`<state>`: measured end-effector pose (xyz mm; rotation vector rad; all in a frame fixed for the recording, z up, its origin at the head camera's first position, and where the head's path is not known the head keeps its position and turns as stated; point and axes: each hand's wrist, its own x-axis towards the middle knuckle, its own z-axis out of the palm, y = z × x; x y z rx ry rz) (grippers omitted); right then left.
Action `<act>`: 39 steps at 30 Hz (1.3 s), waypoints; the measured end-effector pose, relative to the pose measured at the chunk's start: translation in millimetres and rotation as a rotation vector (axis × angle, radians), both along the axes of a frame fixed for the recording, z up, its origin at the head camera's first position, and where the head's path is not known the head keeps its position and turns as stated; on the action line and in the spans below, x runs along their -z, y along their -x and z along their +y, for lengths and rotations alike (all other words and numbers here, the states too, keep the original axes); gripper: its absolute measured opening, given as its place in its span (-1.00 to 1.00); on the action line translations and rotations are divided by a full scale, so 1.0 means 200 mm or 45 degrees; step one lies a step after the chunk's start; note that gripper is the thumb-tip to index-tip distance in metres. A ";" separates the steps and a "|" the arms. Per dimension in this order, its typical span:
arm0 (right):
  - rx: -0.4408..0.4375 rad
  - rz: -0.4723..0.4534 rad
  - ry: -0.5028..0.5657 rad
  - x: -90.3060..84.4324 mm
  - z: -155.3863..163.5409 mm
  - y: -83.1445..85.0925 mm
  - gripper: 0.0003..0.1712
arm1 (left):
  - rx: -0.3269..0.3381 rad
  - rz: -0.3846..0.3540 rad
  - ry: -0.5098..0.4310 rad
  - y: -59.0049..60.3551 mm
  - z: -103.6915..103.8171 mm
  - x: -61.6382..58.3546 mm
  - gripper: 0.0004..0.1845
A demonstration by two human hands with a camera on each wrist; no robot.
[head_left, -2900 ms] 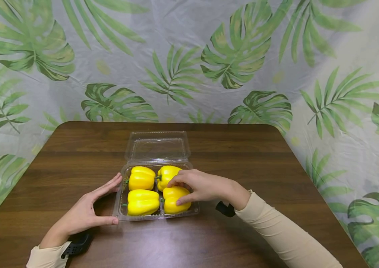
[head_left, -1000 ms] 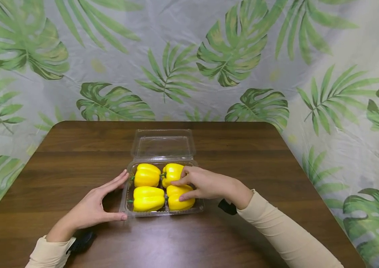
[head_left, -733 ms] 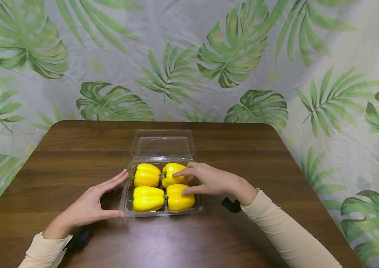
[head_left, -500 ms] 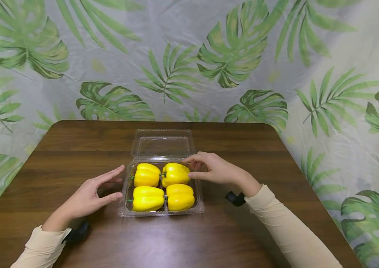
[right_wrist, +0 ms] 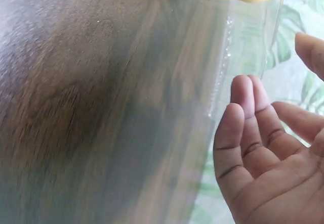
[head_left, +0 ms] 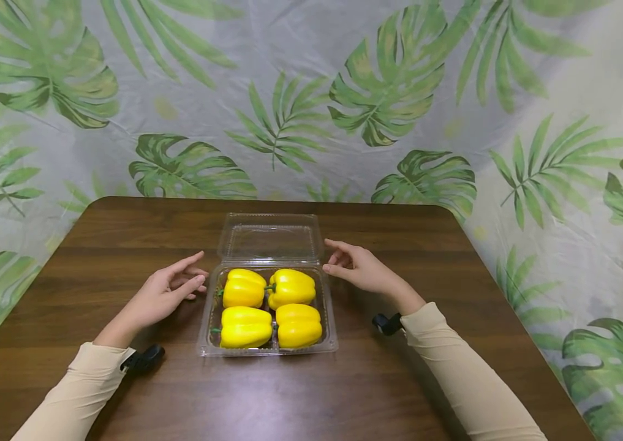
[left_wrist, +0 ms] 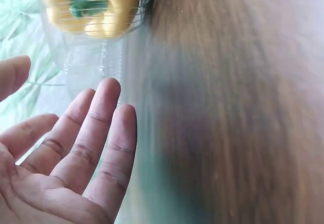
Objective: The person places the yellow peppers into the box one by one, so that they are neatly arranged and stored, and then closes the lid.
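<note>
A clear plastic clamshell box (head_left: 332, 318) sits mid-table with several yellow bell peppers (head_left: 267, 308) in its tray. Its hinged lid (head_left: 270, 238) lies open flat behind it. My left hand (head_left: 172, 288) hovers open just left of the tray's back corner, palm facing the box. My right hand (head_left: 351, 264) is open at the right back corner, fingers near the lid's edge. In the left wrist view the left hand's fingers (left_wrist: 86, 128) are straight beside the box wall (left_wrist: 86, 57). The right wrist view shows straight fingers (right_wrist: 243, 133) near the clear lid (right_wrist: 243, 37). Neither hand holds anything.
The dark wooden table (head_left: 427, 245) has rounded back corners and a leaf-print cloth (head_left: 311, 92) hanging behind and beside it. A black wrist strap (head_left: 146, 358) shows on the left forearm and another wrist strap (head_left: 385, 323) on the right.
My right hand let go of the peppers and moved back and right to the lid's corner. My left hand left the tray's front left side and moved back, fingers open.
</note>
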<state>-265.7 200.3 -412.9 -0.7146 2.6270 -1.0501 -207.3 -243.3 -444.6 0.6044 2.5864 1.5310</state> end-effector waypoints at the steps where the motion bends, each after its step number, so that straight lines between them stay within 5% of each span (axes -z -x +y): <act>1: 0.003 -0.018 0.004 0.01 0.00 0.01 -0.17 | 0.000 -0.024 -0.007 0.01 0.01 0.00 -0.32; 10: -0.074 -0.234 0.101 0.07 0.00 0.05 -0.11 | 0.011 -0.185 -0.083 0.09 0.05 0.04 -0.20; 20: -0.070 -0.324 0.184 0.12 0.01 0.08 -0.16 | 0.048 -0.340 -0.197 0.13 0.09 0.06 -0.22; 39: -0.033 -0.407 0.311 0.15 0.01 0.11 -0.18 | 0.105 -0.385 -0.310 0.16 0.09 0.06 -0.25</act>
